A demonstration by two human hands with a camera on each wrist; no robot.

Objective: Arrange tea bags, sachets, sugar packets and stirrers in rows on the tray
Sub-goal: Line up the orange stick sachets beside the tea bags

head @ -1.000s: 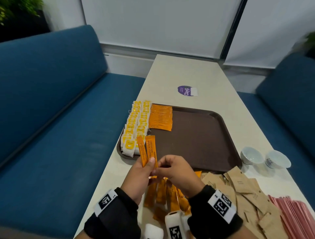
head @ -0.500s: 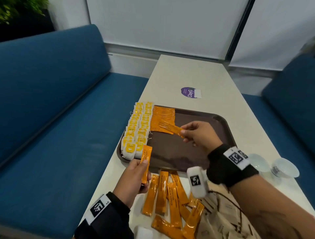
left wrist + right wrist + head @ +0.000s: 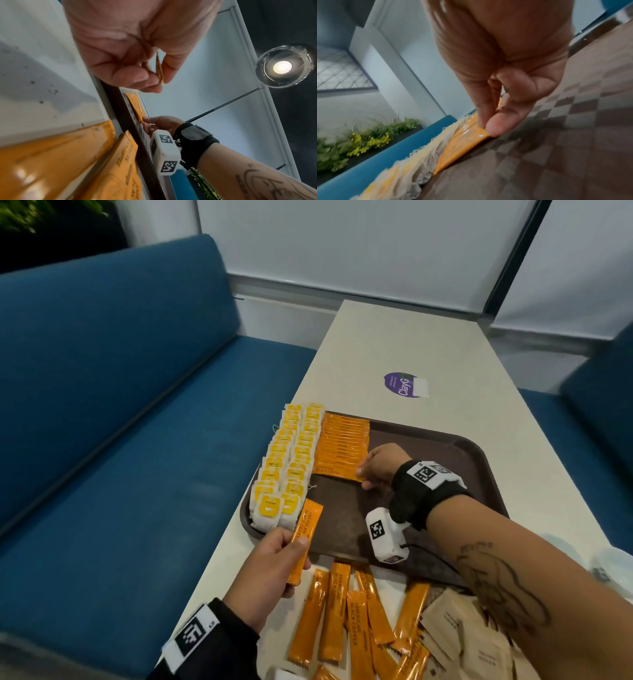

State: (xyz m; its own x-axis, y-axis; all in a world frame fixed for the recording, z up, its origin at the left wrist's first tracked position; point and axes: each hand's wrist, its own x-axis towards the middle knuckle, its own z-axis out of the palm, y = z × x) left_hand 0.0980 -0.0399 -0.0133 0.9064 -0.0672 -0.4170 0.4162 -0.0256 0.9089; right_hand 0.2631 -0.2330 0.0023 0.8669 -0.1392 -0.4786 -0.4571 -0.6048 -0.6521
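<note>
A brown tray (image 3: 404, 508) lies on the table with two rows of yellow-tagged tea bags (image 3: 287, 460) along its left edge and a row of orange coffee sachets (image 3: 342, 443) beside them. My right hand (image 3: 368, 472) pinches the right end of the nearest orange sachet (image 3: 337, 472), which lies flat at the near end of that row; the right wrist view shows thumb and finger on its corner (image 3: 483, 132). My left hand (image 3: 274, 556) holds another orange sachet (image 3: 305, 534) upright over the tray's near left corner, seen edge-on in the left wrist view (image 3: 159, 70).
Several loose orange sachets (image 3: 337, 618) lie on the table in front of the tray, with brown paper packets (image 3: 459, 635) to their right. A purple sticker (image 3: 404, 385) sits beyond the tray. Blue sofas flank the table; a cup (image 3: 613, 566) shows at the right edge.
My right hand took one sachet from the left hand, carried it across the tray and lowered it onto the near end of the orange row. The left hand keeps one sachet.
</note>
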